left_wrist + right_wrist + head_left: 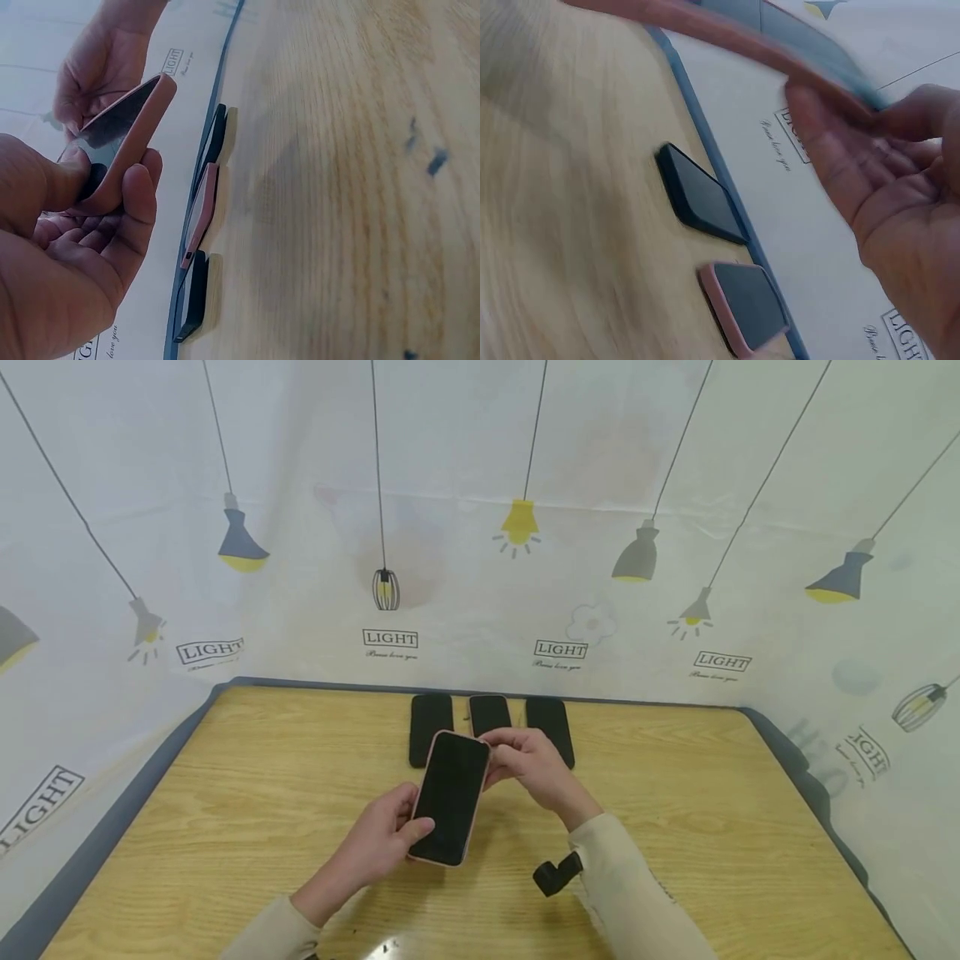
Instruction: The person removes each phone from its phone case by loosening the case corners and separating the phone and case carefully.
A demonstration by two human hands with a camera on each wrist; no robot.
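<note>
A phone in a pink case [451, 797] is held tilted above the wooden table, its dark screen facing the head camera. My left hand [378, 835] grips its lower left part, thumb over the screen's edge and fingers behind, as the left wrist view also shows [82, 240]. At the phone's upper right corner, my right hand [536, 768] pinches the case edge between thumb and fingers; the right wrist view shows that hand [900, 187] at the blurred pink edge [727, 34].
Three phones lie in a row near the table's back edge: a black one [431, 718], a pink-edged one [489, 713] partly hidden, and another black one [550, 718]. A lamp-printed cloth [465, 543] stands behind. Small dark marks [437, 161] are on the table.
</note>
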